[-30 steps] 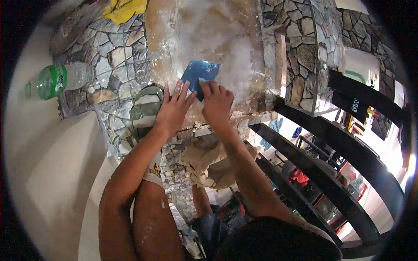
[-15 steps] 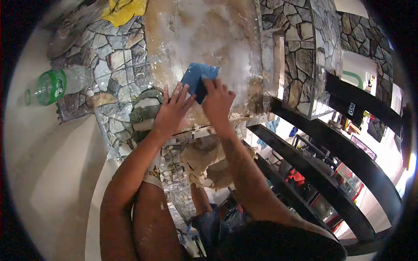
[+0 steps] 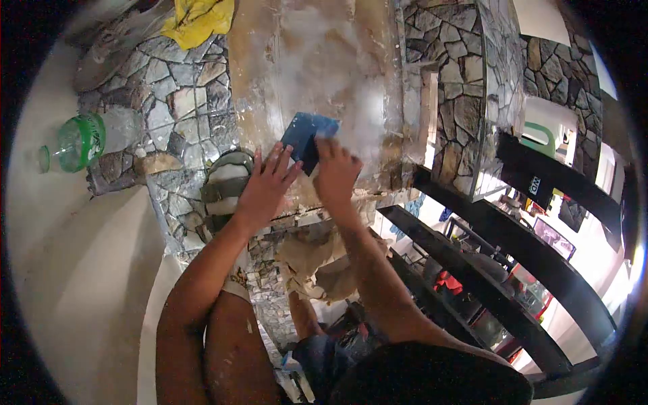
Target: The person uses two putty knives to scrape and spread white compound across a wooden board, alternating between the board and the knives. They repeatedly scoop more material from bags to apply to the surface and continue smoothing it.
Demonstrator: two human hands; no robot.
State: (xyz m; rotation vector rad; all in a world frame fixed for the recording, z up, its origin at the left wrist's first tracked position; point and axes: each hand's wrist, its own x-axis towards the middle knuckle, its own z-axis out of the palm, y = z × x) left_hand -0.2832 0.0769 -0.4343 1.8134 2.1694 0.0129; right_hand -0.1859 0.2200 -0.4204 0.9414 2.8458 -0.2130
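A thin blue rectangular sheet [image 3: 302, 135], perhaps sandpaper, lies on a worn board [image 3: 324, 61] smeared with white dust. My right hand [image 3: 335, 172] grips the sheet's right side, its fingers curled and slightly blurred. Flat on the board, my left hand [image 3: 264, 196] has its fingers stretched out, with the fingertips by the sheet's lower left edge. To the left of that hand, a foot in a grey-green sandal [image 3: 228, 182] rests on stone-patterned flooring [image 3: 165, 91].
A clear bottle with a green label [image 3: 81, 142] lies at the left. A yellow cloth [image 3: 196, 23] sits at the top. Black slats [image 3: 472, 270] run along the right, with a lower room visible between them. Tan cloth-like material [image 3: 314, 263] hangs below the board's edge.
The whole view has shifted, so most things appear slightly lower. The right hand stays on the blue sheet, and the left hand remains flat beside it.
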